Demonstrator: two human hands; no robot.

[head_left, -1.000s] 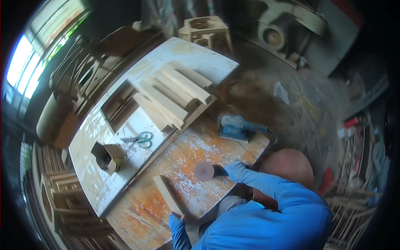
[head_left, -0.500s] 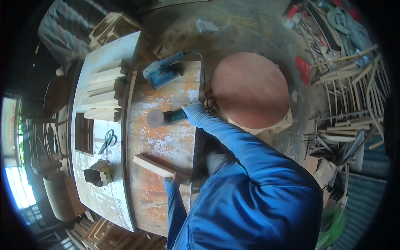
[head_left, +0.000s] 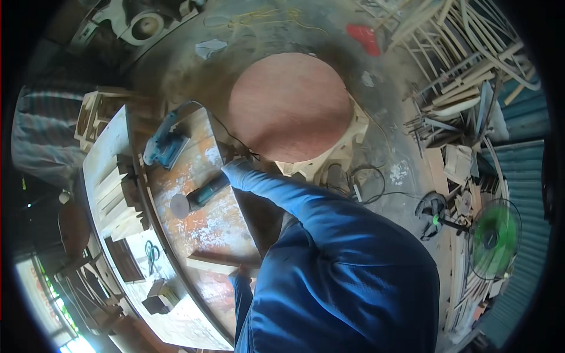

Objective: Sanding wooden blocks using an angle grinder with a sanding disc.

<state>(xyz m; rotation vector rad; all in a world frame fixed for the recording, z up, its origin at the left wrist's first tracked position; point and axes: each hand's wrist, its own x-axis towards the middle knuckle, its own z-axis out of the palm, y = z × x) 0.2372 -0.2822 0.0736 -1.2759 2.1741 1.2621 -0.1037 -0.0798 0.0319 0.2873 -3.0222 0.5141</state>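
My right hand (head_left: 236,174), in a blue glove, is closed on the rear of a teal disc sander (head_left: 200,194). The sander's round pad (head_left: 179,205) rests on the paint-stained workbench (head_left: 206,226). My left hand (head_left: 240,272) is mostly hidden by my blue sleeve. It grips the near end of a pale wooden strip (head_left: 215,263) that lies flat on the bench. The strip sits about a hand's width nearer to me than the sander.
A blue palm sander (head_left: 166,145) lies at the bench's far end. Stacked wooden blocks (head_left: 120,197), scissors (head_left: 152,253) and a small wooden box (head_left: 156,297) sit on the pale board to the left. A round reddish tabletop (head_left: 289,106), floor cables, a green fan (head_left: 491,235) and piled frames lie to the right.
The view has swung, so the bench now sits to the left and the round tabletop is central. My right hand stays on the disc sander and my left on the strip.
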